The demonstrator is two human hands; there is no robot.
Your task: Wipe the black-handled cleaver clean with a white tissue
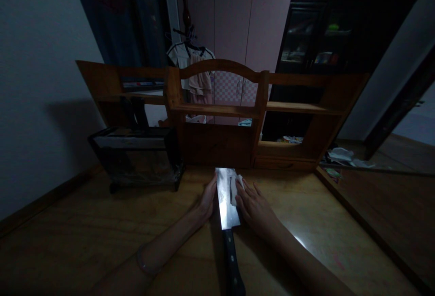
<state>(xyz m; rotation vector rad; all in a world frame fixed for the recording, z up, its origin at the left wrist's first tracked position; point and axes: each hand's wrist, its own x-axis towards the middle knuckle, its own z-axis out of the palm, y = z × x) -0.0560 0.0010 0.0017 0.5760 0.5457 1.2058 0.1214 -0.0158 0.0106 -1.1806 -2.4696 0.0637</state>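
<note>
A cleaver (224, 201) with a broad shiny blade and a black riveted handle lies between my hands, its handle pointing towards me. My left hand (208, 196) grips the blade along its left edge, the fingers partly hidden behind it. On the right side of the blade, my right hand (253, 205) presses a folded white tissue (234, 189) against the metal. The fingers of that hand lie over the tissue and keep it on the blade's face.
At the left of the wooden table (170, 246) stands a black knife block (136, 155) with dark handles sticking out. A wooden shelf unit (215, 144) runs along the back. Beyond it are a pink wardrobe (233, 28), hanging clothes (195, 67) and a dark cabinet (340, 33).
</note>
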